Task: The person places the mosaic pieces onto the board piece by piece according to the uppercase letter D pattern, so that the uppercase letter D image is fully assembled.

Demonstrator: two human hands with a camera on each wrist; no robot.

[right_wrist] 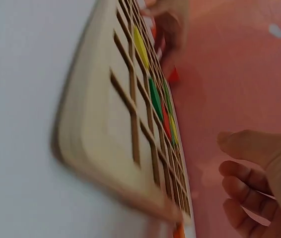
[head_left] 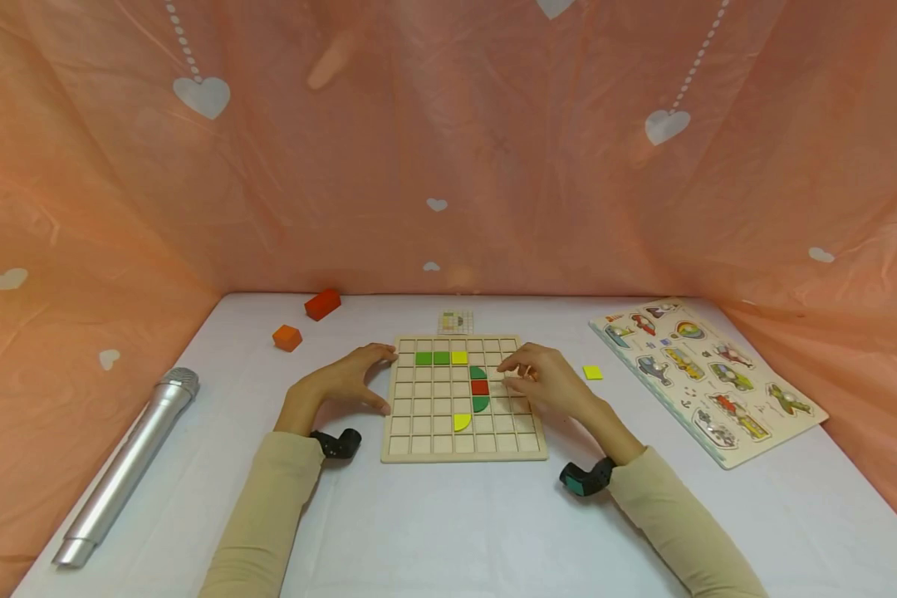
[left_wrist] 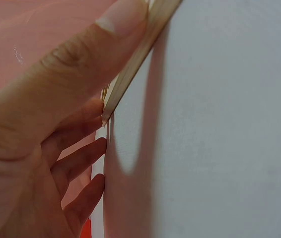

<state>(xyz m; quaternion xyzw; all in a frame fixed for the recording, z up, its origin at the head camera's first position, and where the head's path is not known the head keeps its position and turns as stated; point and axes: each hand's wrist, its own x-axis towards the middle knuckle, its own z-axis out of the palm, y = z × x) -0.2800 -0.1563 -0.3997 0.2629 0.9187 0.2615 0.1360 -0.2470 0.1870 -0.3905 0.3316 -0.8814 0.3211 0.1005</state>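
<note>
A square wooden grid board (head_left: pixel 463 457) lies at the middle of the table. My left hand (head_left: pixel 346 375) is at its left side, thumb and fingertips against the edge, fingers spread. In the left wrist view the thumb (left_wrist: pixel 123 17) lies along the board's rim. Above the board's right columns hovers my right hand (head_left: pixel 555 380), fingers loosely bent with nothing between them. On the grid are two green squares (head_left: pixel 432 359), a yellow square (head_left: pixel 459 358), a red square (head_left: pixel 480 387) between two green quarter-circles (head_left: pixel 481 404), and a yellow quarter-circle (head_left: pixel 462 423).
Behind the board lies a small pattern card (head_left: pixel 456 322). A loose yellow square tile (head_left: pixel 593 372) is right of my right hand. Further right is a vehicle picture puzzle (head_left: pixel 706 374). To the left are an orange cube (head_left: pixel 287 338), a red block (head_left: pixel 323 304) and a silver microphone (head_left: pixel 127 469).
</note>
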